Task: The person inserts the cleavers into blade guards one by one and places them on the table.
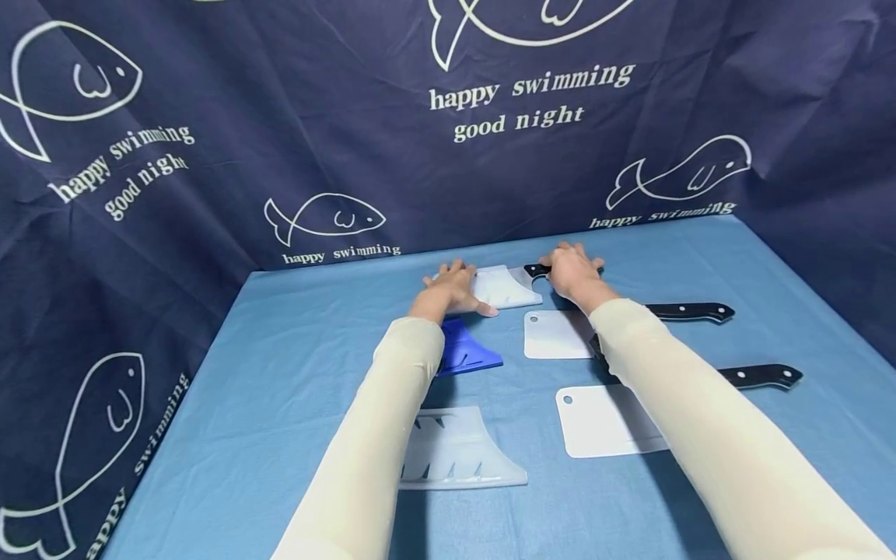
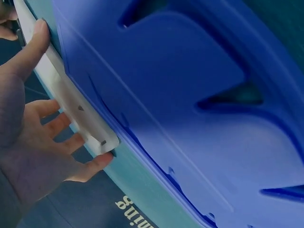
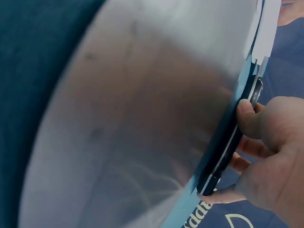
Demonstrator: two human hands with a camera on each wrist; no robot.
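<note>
At the back of the table, a white blade guard (image 1: 505, 288) lies flat, with a knife's black handle (image 1: 537, 271) at its right end. My left hand (image 1: 453, 288) holds the guard's left part, thumb on the near edge and fingers spread along the far side; the left wrist view also shows this white guard (image 2: 71, 99). My right hand (image 1: 574, 274) grips the knife handle (image 3: 228, 147) between thumb and fingers. Some of the blade shows between guard and handle; the rest is hidden in the guard.
A blue blade guard (image 1: 465, 350) and a translucent white guard (image 1: 455, 451) lie nearer, partly behind the left sleeve. Two cleavers with pale blades lie on the right, one farther (image 1: 556, 334) and one nearer (image 1: 609, 420), partly under the right forearm. A dark curtain (image 1: 350, 155) hangs behind.
</note>
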